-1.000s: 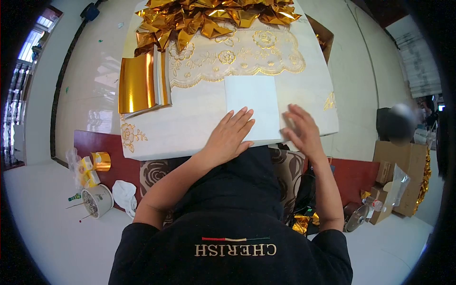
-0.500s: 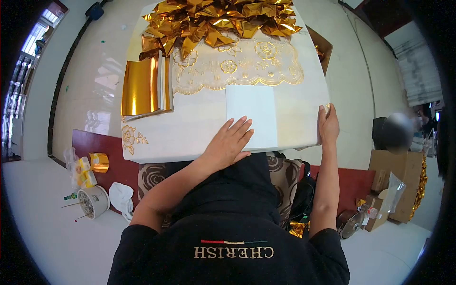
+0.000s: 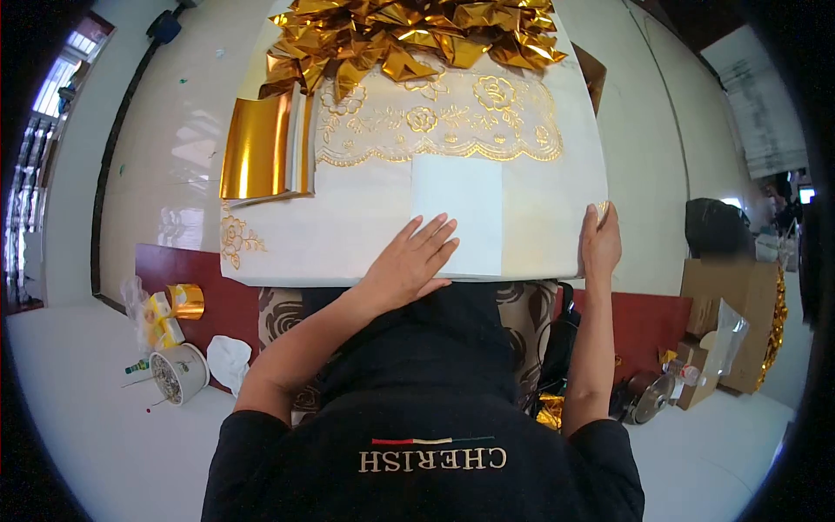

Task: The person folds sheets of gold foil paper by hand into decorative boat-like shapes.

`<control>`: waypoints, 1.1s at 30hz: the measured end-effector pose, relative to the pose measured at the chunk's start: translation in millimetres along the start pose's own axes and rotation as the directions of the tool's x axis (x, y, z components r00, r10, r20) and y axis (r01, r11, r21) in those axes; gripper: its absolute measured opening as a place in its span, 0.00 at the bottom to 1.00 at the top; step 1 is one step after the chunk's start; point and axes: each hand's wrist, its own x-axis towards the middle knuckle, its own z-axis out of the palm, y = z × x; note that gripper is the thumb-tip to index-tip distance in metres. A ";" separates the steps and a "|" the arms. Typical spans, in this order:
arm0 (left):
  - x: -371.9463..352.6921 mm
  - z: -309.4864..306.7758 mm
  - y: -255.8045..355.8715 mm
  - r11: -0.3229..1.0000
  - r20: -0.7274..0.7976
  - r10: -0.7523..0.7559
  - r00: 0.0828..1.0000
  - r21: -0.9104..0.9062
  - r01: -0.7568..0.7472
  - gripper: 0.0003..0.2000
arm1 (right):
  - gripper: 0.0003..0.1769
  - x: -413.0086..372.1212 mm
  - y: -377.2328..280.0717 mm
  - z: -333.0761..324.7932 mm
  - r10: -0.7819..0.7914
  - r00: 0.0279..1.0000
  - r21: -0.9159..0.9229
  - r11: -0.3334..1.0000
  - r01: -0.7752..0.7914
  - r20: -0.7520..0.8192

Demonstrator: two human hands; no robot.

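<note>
A pale, blank sheet of paper (image 3: 465, 204) lies flat near the front edge of the cloth-covered table (image 3: 365, 213). My left hand (image 3: 410, 264) rests over the sheet's lower left part, palm down with fingers stretched out. At the table's right edge, my right hand (image 3: 601, 241) grips the corner, its thumb and fingers around the cloth. A stack of gold foil sheets (image 3: 255, 146), curled at the side, sits on the left of the table. Crumpled gold foil pieces (image 3: 409, 39) are heaped at the far end.
Below on the left are a bin (image 3: 182, 374), a white cloth (image 3: 229, 363) and a gold roll (image 3: 187, 301). Cardboard boxes (image 3: 729, 317) and a pot with a glass lid (image 3: 651, 398) stand at the right. The chair's patterned cushion (image 3: 526, 322) is close to the table.
The camera view has shifted slightly. Both hands keep nearly the same places, the left on the paper and the right at the table edge.
</note>
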 end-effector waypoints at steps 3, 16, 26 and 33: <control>-0.1 -1.3 -0.7 1.000 0.000 -0.001 1.000 -0.003 0.001 0.33 | 0.37 -0.8 3.8 3.6 -0.022 1.000 0.018 1.000 0.022 -0.020; 5.3 2.1 -2.2 0.999 -0.013 -0.029 0.999 -0.034 0.029 0.33 | 0.36 10.0 1.6 10.5 -0.021 0.999 -0.018 1.000 0.020 -0.048; 7.0 0.3 -0.8 0.992 0.015 -0.067 0.998 -0.109 0.068 0.31 | 0.36 8.2 4.9 11.9 -0.005 0.998 -0.010 1.000 0.005 -0.066; 5.2 1.3 -2.9 0.996 -0.010 -0.042 0.999 -0.076 0.041 0.29 | 0.28 5.2 -0.3 11.2 -0.045 0.989 0.026 0.998 0.049 -0.139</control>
